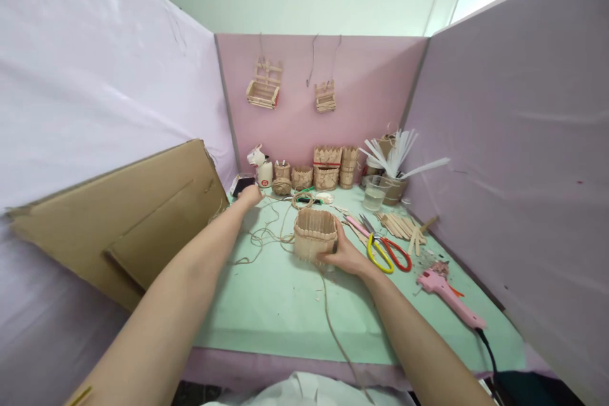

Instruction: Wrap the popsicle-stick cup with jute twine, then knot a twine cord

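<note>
My right hand (349,255) grips the right side of a small wooden-stick basket (314,244), which stands open at the top on the green tabletop. Loose twine (328,311) trails from beneath this basket toward the front edge. Far forward on the left, my left hand (250,195) is beside a dark phone (243,186). Its fingers look curled, and what they hold, if anything, is hidden. Thin twine strands (259,238) lie tangled between my hands, leading to a loose coil (303,200) behind the basket.
Scissors (380,250), craft sticks (402,227) and a pink glue gun (450,298) lie at right. Behind them stand a clear cup (374,195) and white strips (397,155). Finished baskets (327,177) and a twine ball (281,186) line the back. Cardboard (143,216) leans at left.
</note>
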A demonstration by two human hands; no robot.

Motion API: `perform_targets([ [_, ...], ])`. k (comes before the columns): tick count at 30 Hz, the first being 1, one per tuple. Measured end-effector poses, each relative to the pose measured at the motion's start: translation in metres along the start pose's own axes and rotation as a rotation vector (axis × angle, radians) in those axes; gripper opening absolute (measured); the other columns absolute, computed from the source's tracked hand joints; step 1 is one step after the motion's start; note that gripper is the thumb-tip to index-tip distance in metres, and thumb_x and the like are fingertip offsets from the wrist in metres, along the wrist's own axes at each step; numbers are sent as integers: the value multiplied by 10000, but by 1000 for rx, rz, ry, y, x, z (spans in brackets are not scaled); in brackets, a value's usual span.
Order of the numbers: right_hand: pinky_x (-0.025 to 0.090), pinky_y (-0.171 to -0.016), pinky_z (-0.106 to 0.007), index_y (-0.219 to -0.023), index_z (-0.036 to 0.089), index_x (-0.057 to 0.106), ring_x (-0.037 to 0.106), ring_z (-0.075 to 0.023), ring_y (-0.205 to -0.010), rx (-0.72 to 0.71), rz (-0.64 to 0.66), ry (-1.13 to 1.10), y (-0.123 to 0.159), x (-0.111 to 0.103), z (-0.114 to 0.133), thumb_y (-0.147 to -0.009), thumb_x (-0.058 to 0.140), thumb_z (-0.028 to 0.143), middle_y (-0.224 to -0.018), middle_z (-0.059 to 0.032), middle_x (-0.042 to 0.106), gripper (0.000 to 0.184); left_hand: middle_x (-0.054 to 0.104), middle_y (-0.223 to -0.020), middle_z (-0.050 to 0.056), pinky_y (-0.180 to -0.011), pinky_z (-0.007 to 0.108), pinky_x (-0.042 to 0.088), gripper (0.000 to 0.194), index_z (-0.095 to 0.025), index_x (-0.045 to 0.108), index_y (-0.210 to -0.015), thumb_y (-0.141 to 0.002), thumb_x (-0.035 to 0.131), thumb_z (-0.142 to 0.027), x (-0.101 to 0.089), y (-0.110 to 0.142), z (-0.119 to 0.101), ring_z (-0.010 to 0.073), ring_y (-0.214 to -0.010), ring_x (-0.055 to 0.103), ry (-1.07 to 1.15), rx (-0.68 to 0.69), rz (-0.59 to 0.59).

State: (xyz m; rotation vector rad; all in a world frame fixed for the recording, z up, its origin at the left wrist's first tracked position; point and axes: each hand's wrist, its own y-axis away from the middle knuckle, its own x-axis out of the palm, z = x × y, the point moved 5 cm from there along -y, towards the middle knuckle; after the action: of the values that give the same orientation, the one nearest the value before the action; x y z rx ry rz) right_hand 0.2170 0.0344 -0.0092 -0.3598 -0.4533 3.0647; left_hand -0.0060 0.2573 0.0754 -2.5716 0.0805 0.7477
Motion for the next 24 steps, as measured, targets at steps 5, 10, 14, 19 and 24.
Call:
perform_targets([
  [5, 119, -1122, -484, -1443, 269, 138, 194, -265, -1380, 25, -87, 76, 1, -11, 1, -517, 793, 312, -1492, -110, 210, 1135, 641, -783, 79, -801, 313, 433, 84, -102, 609, -714, -710, 650, -176, -32, -25, -17, 201, -866, 595, -174, -120, 4],
  [10, 198, -1099, -490, -1436, 277, 163, 285, -260, -1338, -25, -181, 136, 1, -22, 4, -598, 750, 420, -1435, -117, 315, 1033, 600, -748, 26, -725, 284, 463, 90, -135, 560, -842, -764, 550, -180, -70, -5, -85, 122, -701, 575, 125, 77, -83],
  [14, 267, -1074, -479, -1377, 253, 306, 380, -254, -1266, -165, -327, 92, 1, -34, 17, -717, 650, 472, -1376, -116, 393, 776, 554, -734, 13, -629, 266, 481, 166, -151, 550, -887, -772, 579, -267, -81, 54, -125, 100, -631, 552, 422, 47, 35],
  [19, 384, -985, -446, -1289, 259, 415, 521, -229, -1055, -293, -388, -73, 16, -24, 61, -699, 699, 401, -1138, -91, 548, 670, 518, -671, 2, -368, 171, 305, 178, -197, 561, -822, -711, 650, -304, -61, 139, -141, 72, -480, 439, 647, -142, 316],
  [24, 488, -760, -363, -1210, 272, 510, 582, -184, -776, -230, -310, -185, 36, -3, 96, -716, 695, 370, -800, -23, 611, 537, 507, -664, -8, -317, 166, 180, 225, -209, 545, -787, -687, 683, -356, -16, 196, -125, 50, -447, 371, 752, -336, 561],
])
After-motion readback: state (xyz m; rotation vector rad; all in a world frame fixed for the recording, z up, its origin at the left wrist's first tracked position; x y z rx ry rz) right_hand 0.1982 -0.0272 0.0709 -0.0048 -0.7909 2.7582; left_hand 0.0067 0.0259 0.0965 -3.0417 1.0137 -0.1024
